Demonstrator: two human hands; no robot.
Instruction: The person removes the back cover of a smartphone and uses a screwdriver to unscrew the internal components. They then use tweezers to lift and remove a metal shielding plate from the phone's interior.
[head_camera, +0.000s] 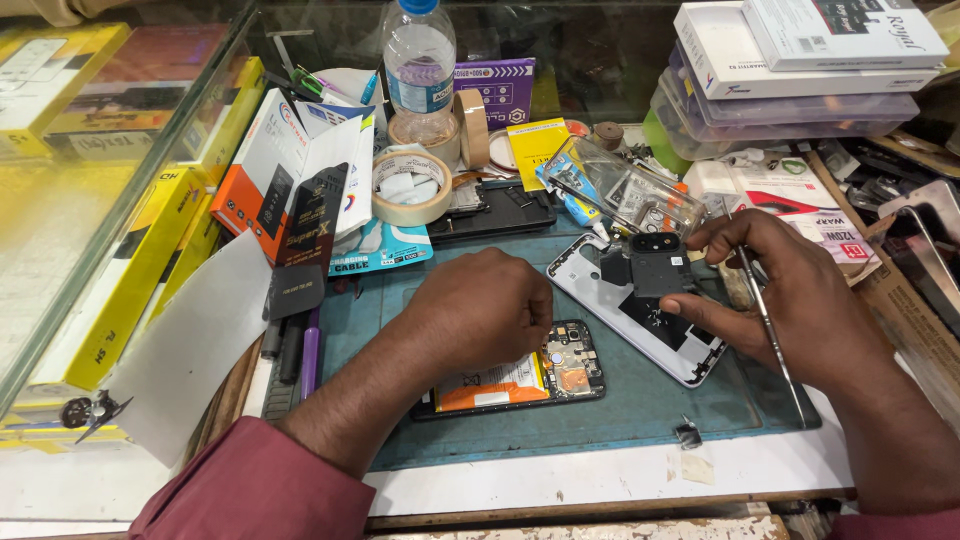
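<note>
Resting fisted, left hand pins the opened phone.

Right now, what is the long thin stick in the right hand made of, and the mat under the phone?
The thin tool in the right hand looks like metal: silvery, shiny, very slim and straight. The teal mat looks like rubber or silicone, though I can't be sure: dull, no shine, lying flat and soft-edged under the opened phone.

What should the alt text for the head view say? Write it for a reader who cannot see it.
A person's left hand presses on an opened phone on a teal repair mat, while the right hand holds metal tweezers and a black camera cover over a white back shell. Tape rolls, boxes and a water bottle crowd the counter.
</note>
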